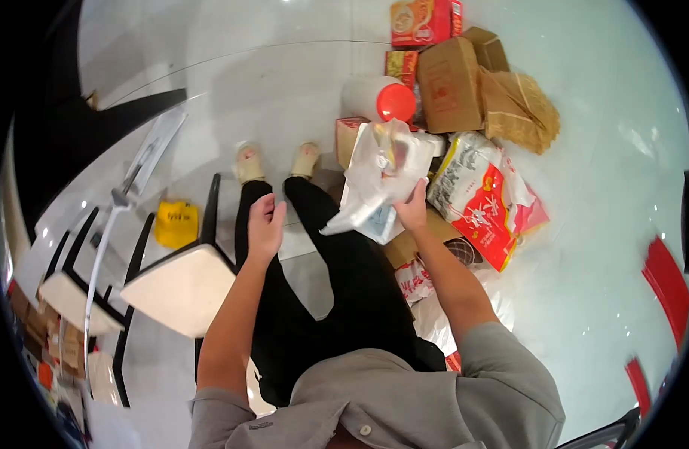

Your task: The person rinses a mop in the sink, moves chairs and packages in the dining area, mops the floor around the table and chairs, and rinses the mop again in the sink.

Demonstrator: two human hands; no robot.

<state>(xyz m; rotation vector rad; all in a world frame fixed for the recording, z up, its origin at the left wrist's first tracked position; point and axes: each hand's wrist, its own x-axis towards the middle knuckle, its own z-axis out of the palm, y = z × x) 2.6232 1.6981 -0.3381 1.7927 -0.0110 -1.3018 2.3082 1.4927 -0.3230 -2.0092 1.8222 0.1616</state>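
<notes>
With closed fingers, gripping 1 plastic bag (pixel 373 173) (crinkled, whitish) in right hand (pixel 412 206) near red-lidded container (pixel 363 97); holding left hand (pixel 264 229) half-open, fingers loosely curled, near black trousers (pixel 367 292).

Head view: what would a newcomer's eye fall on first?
Probably the round red lid, just beyond the wrapped package in the right hand. Next, the red and white sack to the right of that hand. Off to the left, a bright yellow item stands out near a pale chair.

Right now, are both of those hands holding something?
No, the right hand holds a whitish plastic packet, while the left hand is empty.
</notes>
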